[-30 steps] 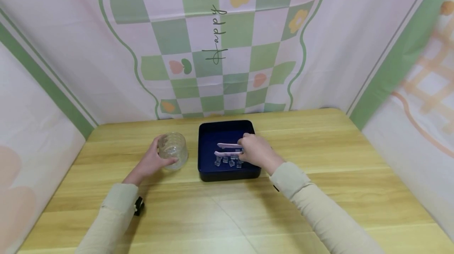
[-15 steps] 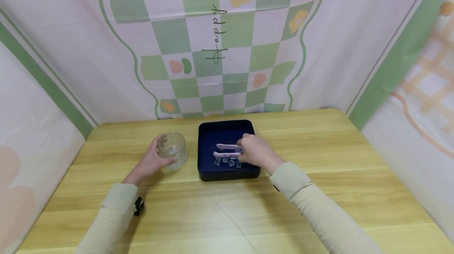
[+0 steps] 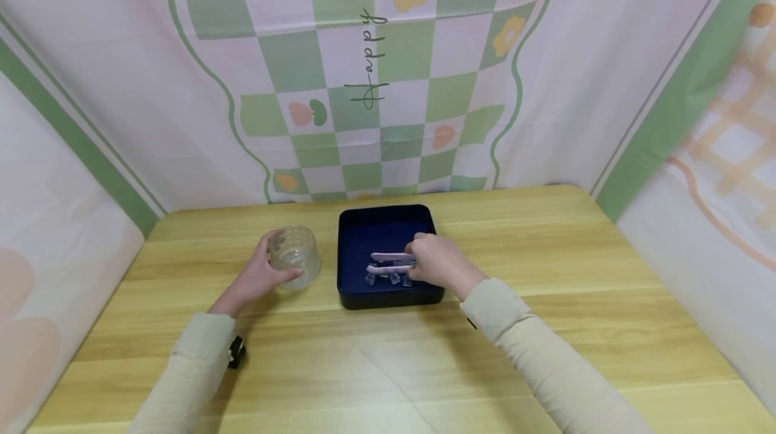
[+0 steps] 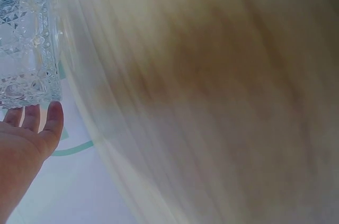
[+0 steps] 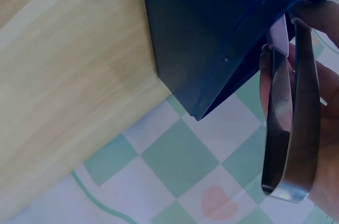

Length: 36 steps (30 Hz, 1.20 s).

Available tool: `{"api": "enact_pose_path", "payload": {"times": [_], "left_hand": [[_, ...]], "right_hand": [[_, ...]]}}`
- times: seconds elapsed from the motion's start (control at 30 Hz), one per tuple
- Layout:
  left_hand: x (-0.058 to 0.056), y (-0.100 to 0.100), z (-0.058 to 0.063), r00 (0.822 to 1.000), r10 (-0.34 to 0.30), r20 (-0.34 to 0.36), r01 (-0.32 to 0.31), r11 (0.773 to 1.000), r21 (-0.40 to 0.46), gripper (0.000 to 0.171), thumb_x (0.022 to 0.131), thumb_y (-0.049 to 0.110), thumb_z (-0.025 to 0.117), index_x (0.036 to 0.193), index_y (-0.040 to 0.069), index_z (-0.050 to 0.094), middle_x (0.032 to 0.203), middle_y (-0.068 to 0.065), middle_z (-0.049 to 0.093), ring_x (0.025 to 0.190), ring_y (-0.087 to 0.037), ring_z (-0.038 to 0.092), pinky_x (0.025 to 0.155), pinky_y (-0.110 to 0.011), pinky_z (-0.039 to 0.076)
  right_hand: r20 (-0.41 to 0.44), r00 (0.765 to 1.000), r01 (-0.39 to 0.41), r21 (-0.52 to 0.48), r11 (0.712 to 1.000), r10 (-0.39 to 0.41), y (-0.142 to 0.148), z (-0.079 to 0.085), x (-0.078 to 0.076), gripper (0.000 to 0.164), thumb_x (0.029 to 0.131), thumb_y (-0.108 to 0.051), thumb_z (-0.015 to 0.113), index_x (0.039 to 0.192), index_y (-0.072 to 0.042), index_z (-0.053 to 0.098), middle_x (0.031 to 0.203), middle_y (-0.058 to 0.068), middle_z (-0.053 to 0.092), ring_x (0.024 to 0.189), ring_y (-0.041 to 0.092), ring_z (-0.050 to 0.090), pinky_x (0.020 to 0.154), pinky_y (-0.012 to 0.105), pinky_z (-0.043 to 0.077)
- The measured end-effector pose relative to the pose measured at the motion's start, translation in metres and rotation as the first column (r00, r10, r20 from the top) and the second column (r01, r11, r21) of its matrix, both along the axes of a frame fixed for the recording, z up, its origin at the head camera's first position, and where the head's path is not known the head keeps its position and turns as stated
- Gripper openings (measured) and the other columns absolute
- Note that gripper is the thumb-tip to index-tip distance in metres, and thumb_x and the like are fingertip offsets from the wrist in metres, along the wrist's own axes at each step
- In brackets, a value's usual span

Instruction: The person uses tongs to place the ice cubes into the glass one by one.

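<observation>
A clear glass cup (image 3: pixel 298 252) with a cut pattern (image 4: pixel 26 44) stands on the table left of a dark blue tray (image 3: pixel 364 299). My left hand (image 3: pixel 265 271) holds it from the left, thumb at the front and fingers around the far side. Over the tray, my right hand (image 3: pixel 439 260) grips a pair of tongs (image 3: pixel 391 269) with pink tips and a metal bend (image 5: pixel 291 181). The tong tips are apart and low among several clear cubes (image 3: pixel 395 279) on the tray floor. Whether a cube sits between the tips cannot be made out; the right wrist view hides them behind the tray wall.
The wooden table (image 3: pixel 388 366) ends at a patterned curtain (image 3: pixel 400 110) at the back, and more cloth hangs at both sides. A small black object (image 3: pixel 237 352) is at the left wrist. The tray's raised walls surround the cubes.
My right hand has lowered the tongs slightly toward the near part of the tray, and the tips have come a little closer together. The left hand and the glass cup stay put.
</observation>
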State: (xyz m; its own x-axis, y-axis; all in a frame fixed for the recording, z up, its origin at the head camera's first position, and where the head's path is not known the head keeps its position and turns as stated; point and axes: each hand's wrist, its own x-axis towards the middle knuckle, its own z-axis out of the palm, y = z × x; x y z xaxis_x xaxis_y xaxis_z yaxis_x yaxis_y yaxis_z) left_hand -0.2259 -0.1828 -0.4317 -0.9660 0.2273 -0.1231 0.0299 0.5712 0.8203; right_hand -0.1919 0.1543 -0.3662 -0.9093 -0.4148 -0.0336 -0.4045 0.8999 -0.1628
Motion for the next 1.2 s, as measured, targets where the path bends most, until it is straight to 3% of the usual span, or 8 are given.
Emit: {"api": "enact_pose_path", "payload": {"times": [0.5, 0.7, 1.0, 1.2], "left_hand": [[-0.0009, -0.0015, -0.0022, 1.0, 0.005, -0.006, -0.005, 1.0, -0.027, 0.107, 0.077, 0.041, 0.078, 0.152, 0.01, 0.008, 0.154, -0.028, 0.018, 0.135, -0.049, 0.032, 0.105, -0.061, 0.039], [-0.0012, -0.002, -0.003, 1.0, 0.001, -0.016, -0.001, 1.0, -0.019, 0.107, 0.076, 0.039, 0.078, 0.152, 0.01, 0.009, 0.153, -0.028, 0.02, 0.133, -0.049, 0.035, 0.103, -0.061, 0.041], [-0.0011, -0.0005, -0.0021, 1.0, -0.003, -0.013, 0.003, 1.0, -0.009, 0.106, 0.077, 0.039, 0.078, 0.152, 0.009, 0.009, 0.152, -0.029, 0.019, 0.132, -0.05, 0.035, 0.102, -0.06, 0.043], [-0.001, -0.0006, -0.0011, 1.0, -0.005, -0.009, 0.005, 1.0, -0.006, 0.106, 0.077, 0.038, 0.078, 0.152, 0.01, 0.008, 0.153, -0.029, 0.018, 0.133, -0.05, 0.034, 0.102, -0.06, 0.043]], "right_hand": [[-0.019, 1.0, -0.008, -0.01, 1.0, 0.008, -0.0002, -0.0064, -0.0011, 0.024, 0.078, -0.015, 0.075, 0.099, -0.002, 0.073, 0.095, 0.009, 0.069, 0.085, 0.024, 0.066, 0.075, 0.037, 0.058], [-0.063, 0.998, -0.016, -0.013, 1.0, 0.015, -0.0008, -0.007, -0.001, 0.02, 0.077, -0.013, 0.075, 0.094, -0.003, 0.073, 0.088, 0.007, 0.066, 0.075, 0.019, 0.062, 0.066, 0.033, 0.056], [-0.187, 0.982, -0.009, -0.047, 0.999, 0.0, -0.0014, -0.0062, -0.0033, 0.027, 0.079, -0.013, 0.073, 0.104, -0.003, 0.071, 0.09, 0.008, 0.065, 0.079, 0.02, 0.063, 0.068, 0.033, 0.057], [-0.339, 0.941, -0.033, -0.07, 0.997, 0.008, -0.0055, -0.004, -0.0036, 0.026, 0.081, -0.017, 0.074, 0.105, -0.006, 0.071, 0.087, 0.005, 0.063, 0.077, 0.018, 0.061, 0.063, 0.029, 0.056]]}}
